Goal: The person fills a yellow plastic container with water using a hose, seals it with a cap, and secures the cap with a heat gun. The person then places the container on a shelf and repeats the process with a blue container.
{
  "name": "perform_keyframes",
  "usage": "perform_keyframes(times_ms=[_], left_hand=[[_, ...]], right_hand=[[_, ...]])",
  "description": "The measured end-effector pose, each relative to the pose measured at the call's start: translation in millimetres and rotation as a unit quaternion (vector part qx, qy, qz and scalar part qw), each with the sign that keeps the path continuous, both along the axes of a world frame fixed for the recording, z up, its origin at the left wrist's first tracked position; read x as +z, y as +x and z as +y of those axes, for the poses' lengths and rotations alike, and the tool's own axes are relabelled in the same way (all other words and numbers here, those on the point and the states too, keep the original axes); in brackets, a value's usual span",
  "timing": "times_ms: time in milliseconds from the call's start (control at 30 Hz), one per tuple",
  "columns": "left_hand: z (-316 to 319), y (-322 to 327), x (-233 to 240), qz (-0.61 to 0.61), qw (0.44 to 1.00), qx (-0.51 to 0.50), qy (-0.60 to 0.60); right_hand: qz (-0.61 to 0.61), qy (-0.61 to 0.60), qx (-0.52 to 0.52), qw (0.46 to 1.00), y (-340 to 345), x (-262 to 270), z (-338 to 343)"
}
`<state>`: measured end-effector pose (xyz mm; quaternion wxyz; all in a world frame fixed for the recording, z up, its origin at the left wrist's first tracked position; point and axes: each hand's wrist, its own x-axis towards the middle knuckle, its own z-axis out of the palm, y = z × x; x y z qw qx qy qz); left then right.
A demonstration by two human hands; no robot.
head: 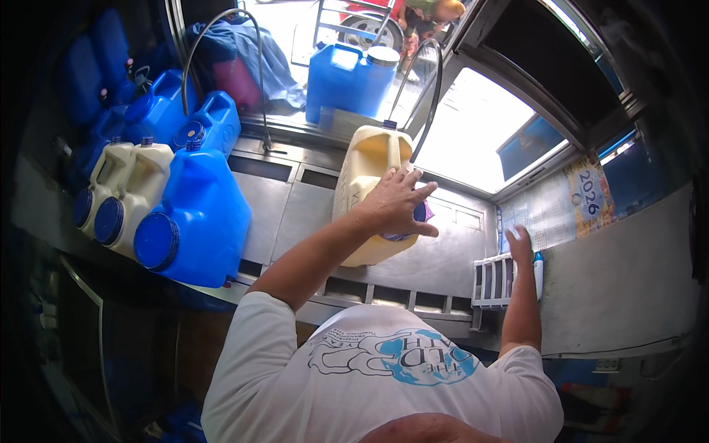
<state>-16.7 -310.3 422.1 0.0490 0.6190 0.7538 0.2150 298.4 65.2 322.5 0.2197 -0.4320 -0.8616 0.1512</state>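
Note:
A cream plastic water jug [360,191] stands on the steel counter [310,213] in front of me. My left hand [396,199] is spread over the jug's front, beside the handle, with fingers apart. Beneath it, the jug's dark blue round cap [422,212] is partly hidden, with a bit of purple material at its edge. Off to the right, my right hand [519,243] is raised by a white slatted rack [493,282] on the wall. Its fingers show only in part, and whether they hold anything is unclear.
Blue jug [207,216] and cream jugs [147,171] crowd the counter's left. Curved metal spouts [260,61] [437,83] rise at the back. Another blue jug [349,83] stands at the window opening. A person [426,22] is outside. A calendar [584,191] hangs right.

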Motion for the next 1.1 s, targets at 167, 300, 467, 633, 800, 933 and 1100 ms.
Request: perform_keyframes(times_ms=[167,300,467,633,800,933,1100], left_hand=[[-0.9,-0.9,-6.1,0.027,0.997,0.002,-0.07],[3.6,-0.7,-7.2,0.038,0.997,0.022,-0.065],[10.2,2.4,-5.6,0.01,0.997,0.012,-0.079],[3.9,1.9,-10.3,0.049,0.995,0.066,-0.051],[11.4,3.3,8.8,-0.007,0.992,0.058,-0.111],[14.6,-0.5,10.9,-0.002,0.991,0.087,-0.104],[2.7,-3.6,9.8,-0.006,0.982,0.156,-0.106]], right_hand=[[-0.194,-0.02,-0.364,0.911,132.8,-25.1,21.7],[-0.176,-0.096,-0.438,0.876,213.4,-79.3,40.4],[-0.17,-0.118,-0.407,0.89,267.5,-108.0,64.1],[-0.157,-0.096,-0.446,0.876,193.4,-87.1,35.9],[-0.111,-0.068,-0.374,0.918,258.1,-116.9,85.6],[-0.109,-0.117,-0.346,0.925,260.2,-121.9,92.6],[0.078,-0.314,-0.362,0.874,202.5,-91.5,61.5]])
